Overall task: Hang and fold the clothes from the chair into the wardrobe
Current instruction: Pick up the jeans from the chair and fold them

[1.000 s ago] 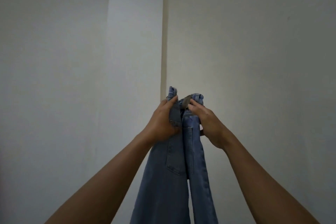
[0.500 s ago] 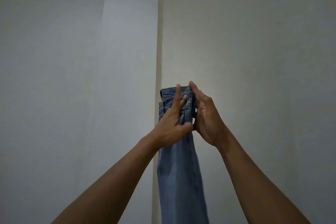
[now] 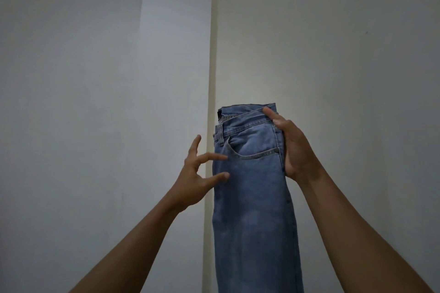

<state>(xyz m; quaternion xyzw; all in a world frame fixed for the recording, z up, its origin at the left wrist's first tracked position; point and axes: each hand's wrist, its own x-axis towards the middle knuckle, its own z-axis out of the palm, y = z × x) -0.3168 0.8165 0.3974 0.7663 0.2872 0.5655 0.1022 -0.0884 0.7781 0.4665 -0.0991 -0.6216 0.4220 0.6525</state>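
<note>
A pair of light blue jeans [image 3: 252,185] hangs lengthwise in front of me, folded in half with a front pocket facing me and the legs running out of the bottom of the view. My right hand [image 3: 294,147] grips the waistband and right edge, thumb on the front at the top. My left hand [image 3: 198,173] is beside the jeans' left edge with fingers spread; its thumb and a fingertip touch the denim near the pocket. No chair or wardrobe is in view.
Plain pale walls [image 3: 95,78] fill the view, with a vertical corner edge [image 3: 212,54] running down just behind the jeans.
The left hand has let go of the waistband and spread its fingers at the left edge. The jeans now show a flat front face held by the right hand alone.
</note>
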